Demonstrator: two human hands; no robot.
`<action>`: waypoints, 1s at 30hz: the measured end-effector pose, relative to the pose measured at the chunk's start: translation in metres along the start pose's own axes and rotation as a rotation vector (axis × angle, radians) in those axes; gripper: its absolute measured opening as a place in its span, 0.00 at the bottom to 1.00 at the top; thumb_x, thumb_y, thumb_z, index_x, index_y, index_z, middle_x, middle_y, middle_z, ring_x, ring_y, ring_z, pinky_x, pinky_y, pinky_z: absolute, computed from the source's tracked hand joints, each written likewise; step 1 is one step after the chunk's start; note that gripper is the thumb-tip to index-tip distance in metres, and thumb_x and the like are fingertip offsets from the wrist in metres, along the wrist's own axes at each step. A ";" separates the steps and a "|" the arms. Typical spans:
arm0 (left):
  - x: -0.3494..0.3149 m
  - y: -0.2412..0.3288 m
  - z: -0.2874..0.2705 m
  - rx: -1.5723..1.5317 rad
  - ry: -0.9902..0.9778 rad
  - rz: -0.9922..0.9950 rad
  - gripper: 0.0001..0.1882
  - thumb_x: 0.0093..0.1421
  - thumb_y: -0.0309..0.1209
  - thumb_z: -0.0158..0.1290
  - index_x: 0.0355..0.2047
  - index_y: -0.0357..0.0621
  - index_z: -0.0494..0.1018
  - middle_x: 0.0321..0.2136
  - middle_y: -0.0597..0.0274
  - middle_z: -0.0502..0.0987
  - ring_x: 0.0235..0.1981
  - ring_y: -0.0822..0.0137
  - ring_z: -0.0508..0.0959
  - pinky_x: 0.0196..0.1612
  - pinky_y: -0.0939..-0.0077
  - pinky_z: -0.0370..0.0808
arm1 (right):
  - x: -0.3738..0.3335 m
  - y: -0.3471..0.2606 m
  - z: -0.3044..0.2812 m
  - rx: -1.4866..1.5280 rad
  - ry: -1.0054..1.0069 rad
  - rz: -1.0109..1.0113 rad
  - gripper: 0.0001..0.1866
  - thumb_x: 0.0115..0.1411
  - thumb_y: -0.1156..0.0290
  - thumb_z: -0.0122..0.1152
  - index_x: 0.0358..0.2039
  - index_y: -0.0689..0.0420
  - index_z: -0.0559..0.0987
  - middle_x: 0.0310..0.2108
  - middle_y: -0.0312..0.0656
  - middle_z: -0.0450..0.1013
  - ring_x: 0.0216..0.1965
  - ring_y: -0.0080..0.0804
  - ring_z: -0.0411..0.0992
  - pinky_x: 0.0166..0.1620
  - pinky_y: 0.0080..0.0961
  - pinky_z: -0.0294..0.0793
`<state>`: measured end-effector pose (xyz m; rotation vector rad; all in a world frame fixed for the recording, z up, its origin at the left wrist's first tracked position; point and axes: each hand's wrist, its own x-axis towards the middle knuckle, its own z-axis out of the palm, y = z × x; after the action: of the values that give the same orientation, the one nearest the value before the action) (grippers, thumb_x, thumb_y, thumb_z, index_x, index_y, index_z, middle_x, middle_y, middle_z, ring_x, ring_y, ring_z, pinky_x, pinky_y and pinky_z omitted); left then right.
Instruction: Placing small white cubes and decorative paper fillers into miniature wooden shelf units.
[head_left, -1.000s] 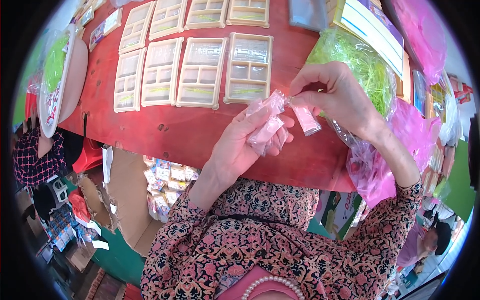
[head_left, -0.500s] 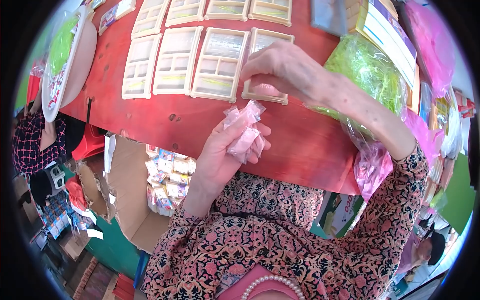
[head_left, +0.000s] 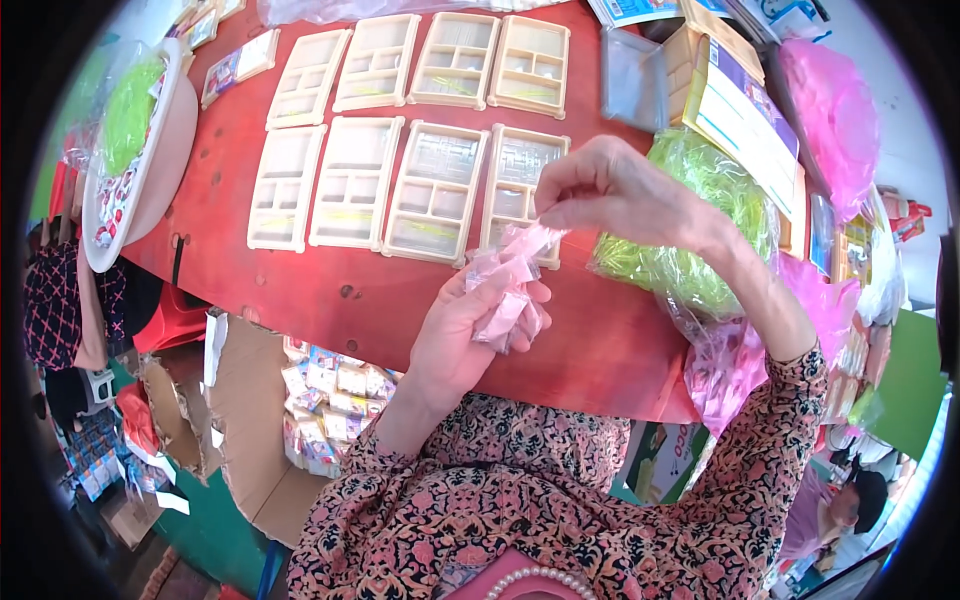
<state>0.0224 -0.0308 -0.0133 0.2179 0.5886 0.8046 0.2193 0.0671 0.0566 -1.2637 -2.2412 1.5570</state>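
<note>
- Broadly, the red table fills the view, its near edge curving between the person's lap and the front trays; a band of red surface runs along that edge and widens toward the left
- Below that edge, the brown cardboard box stands open and holds small packs, whose coloured print is too small to read
- At far left, a pale basin sits by the table's edge
- To the right, a clear bag of green shreds lies partly under the right forearm, hemming in that side
- Behind it leans a white sheet with a yellow border and blue lines
- Under the table shows a white-and-green panel with bold lettering
- Eight cream trays, compartmented, stand in two rows of four with narrow gaps
- The right hand arches in from the right, wrist bent, partly covering the nearest tray; thumb and forefinger pinch together on the packets' upper end
- The left hand is turned up, fingers curled closed around the packets, thumb across them
- The pink packets bunch in the left hand, just in front of the front row
- Thin yellow-green strips lie in the trays' lower compartments
</note>
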 end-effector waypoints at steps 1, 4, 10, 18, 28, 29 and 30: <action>0.002 0.002 0.002 -0.006 0.008 0.016 0.16 0.62 0.33 0.47 0.46 0.34 0.66 0.32 0.51 0.76 0.28 0.65 0.78 0.22 0.79 0.75 | 0.003 0.002 -0.004 0.090 -0.002 -0.015 0.04 0.55 0.76 0.58 0.27 0.65 0.76 0.20 0.31 0.70 0.25 0.13 0.65 0.28 0.16 0.65; 0.008 0.009 0.009 -0.027 0.009 0.034 0.16 0.63 0.34 0.47 0.45 0.34 0.66 0.31 0.51 0.76 0.27 0.65 0.78 0.21 0.80 0.74 | 0.004 0.001 -0.012 0.248 -0.010 -0.016 0.06 0.56 0.74 0.59 0.27 0.64 0.77 0.22 0.28 0.71 0.26 0.10 0.64 0.29 0.13 0.64; 0.010 0.010 -0.002 -0.062 0.036 0.035 0.14 0.63 0.35 0.46 0.42 0.38 0.67 0.30 0.52 0.75 0.26 0.66 0.78 0.20 0.81 0.72 | 0.009 0.007 -0.035 0.172 0.270 0.081 0.06 0.56 0.71 0.59 0.29 0.61 0.78 0.22 0.29 0.72 0.24 0.10 0.64 0.26 0.11 0.62; 0.005 0.013 0.001 -0.096 0.053 0.052 0.13 0.64 0.37 0.44 0.38 0.40 0.69 0.30 0.52 0.75 0.27 0.67 0.78 0.21 0.82 0.72 | 0.055 0.059 -0.051 0.225 0.771 0.127 0.05 0.55 0.74 0.58 0.29 0.62 0.79 0.21 0.32 0.72 0.16 0.14 0.64 0.19 0.11 0.61; 0.006 0.019 -0.002 -0.060 0.043 0.107 0.13 0.63 0.36 0.45 0.39 0.38 0.69 0.29 0.54 0.76 0.26 0.69 0.78 0.20 0.83 0.72 | 0.054 0.040 -0.040 -0.324 0.743 0.056 0.11 0.57 0.67 0.58 0.30 0.63 0.79 0.18 0.33 0.72 0.19 0.15 0.65 0.22 0.16 0.63; 0.007 0.020 -0.002 -0.049 0.021 0.109 0.13 0.63 0.35 0.46 0.39 0.38 0.69 0.30 0.54 0.76 0.26 0.69 0.78 0.19 0.83 0.73 | 0.050 0.025 -0.033 -0.147 0.601 0.107 0.11 0.57 0.66 0.57 0.31 0.63 0.79 0.18 0.31 0.71 0.19 0.14 0.64 0.22 0.14 0.61; 0.010 0.019 -0.003 -0.054 0.032 0.108 0.13 0.63 0.35 0.46 0.39 0.38 0.69 0.30 0.54 0.76 0.26 0.69 0.78 0.19 0.83 0.73 | 0.045 0.014 -0.027 0.021 0.465 0.158 0.12 0.58 0.65 0.57 0.31 0.63 0.79 0.19 0.30 0.70 0.20 0.13 0.63 0.21 0.13 0.60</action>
<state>0.0148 -0.0109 -0.0122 0.1883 0.5886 0.9284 0.2126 0.1195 0.0420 -1.6296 -1.8663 1.1670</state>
